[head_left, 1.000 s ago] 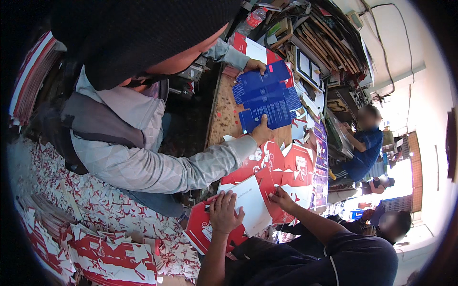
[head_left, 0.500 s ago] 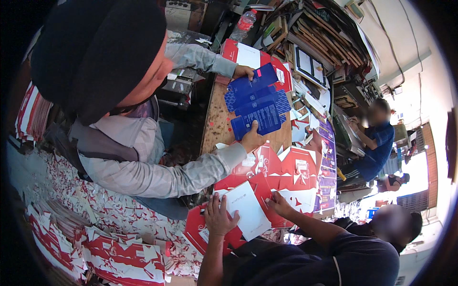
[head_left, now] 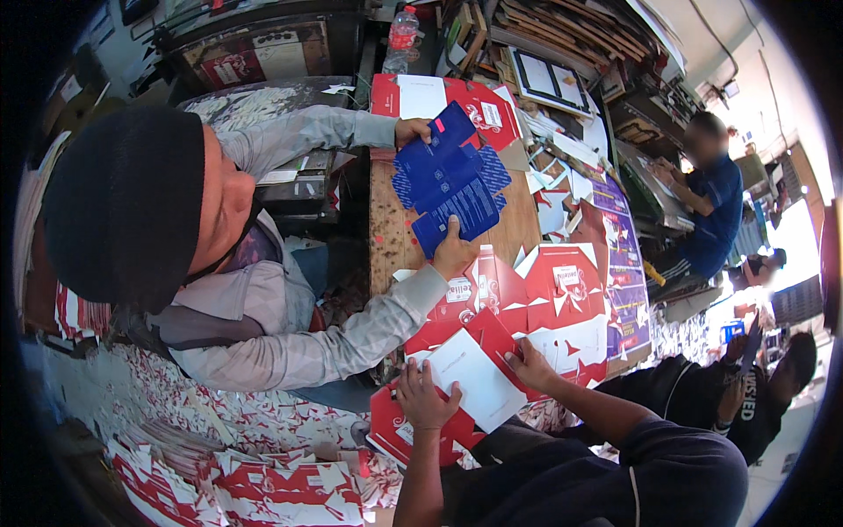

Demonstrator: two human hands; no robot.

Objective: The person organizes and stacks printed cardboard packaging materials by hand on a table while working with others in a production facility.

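My left hand [head_left: 428, 397] lies with fingers stretched out across a red printed carton blank [head_left: 397, 428], its thumb on a white panel [head_left: 479, 379]. The fingers of my right hand [head_left: 533, 366] are closed on the edge of a red flap [head_left: 492, 332] beside that white panel. Beyond my hands, more red-and-white carton blanks [head_left: 566, 285] overlap on the wooden table [head_left: 386, 228]. At the left, a co-worker in a black cap [head_left: 132, 193] holds a flat blue carton blank [head_left: 457, 180] in both hands.
A plastic bottle [head_left: 402, 39] stands at the table's far end. Purple printed sheets [head_left: 623, 290] lie along the right side. Paper scraps [head_left: 263, 413] cover the floor, near stacked red-and-white blanks [head_left: 285, 492]. Other people [head_left: 716, 206] are at the right.
The view has shifted, so the scene sits differently in the picture. Both my hands stay on the red carton blank. The co-worker keeps hold of the blue blank, now tilted slightly differently.
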